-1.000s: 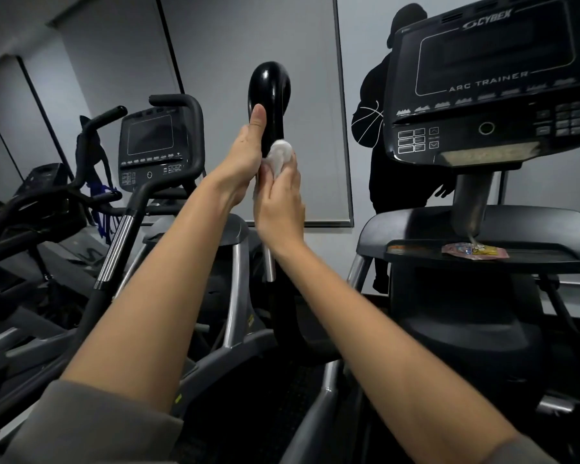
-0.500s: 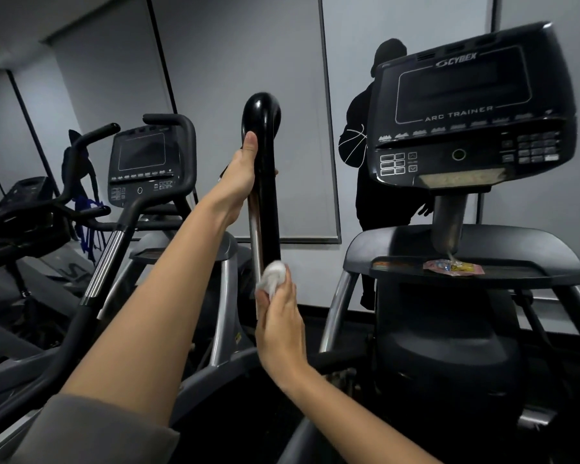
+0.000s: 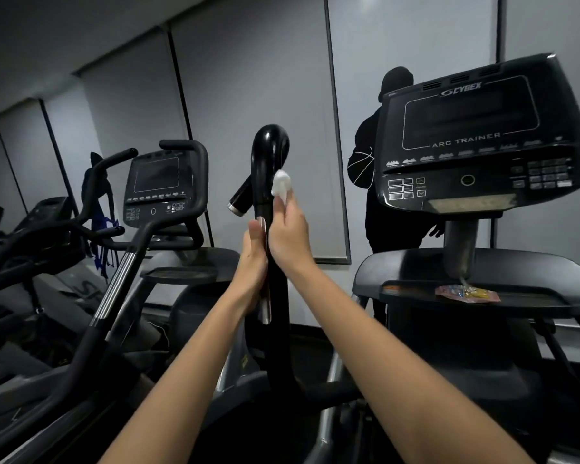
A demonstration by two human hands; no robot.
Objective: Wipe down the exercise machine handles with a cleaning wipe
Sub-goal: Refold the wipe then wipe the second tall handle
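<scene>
A glossy black upright handle (image 3: 266, 162) of the arc trainer rises in the middle of the view and curves over at its top. My right hand (image 3: 288, 232) pinches a crumpled white wipe (image 3: 281, 184) and presses it against the handle's right side, just under the curve. My left hand (image 3: 253, 262) grips the shaft lower down, with the thumb pointing up along it. A short black side grip (image 3: 241, 197) with a silver end sticks out to the left of the handle.
The trainer's black console (image 3: 476, 139) and its tray (image 3: 416, 289), holding a small colourful packet (image 3: 466, 293), stand at the right. A second machine with a console (image 3: 156, 189) and curved handlebars (image 3: 114, 162) fills the left. Grey wall panels lie behind.
My right hand has slid the wipe back up the handle from low on the shaft to just under the curve. My left hand has dropped from near the top to the middle of the shaft.
</scene>
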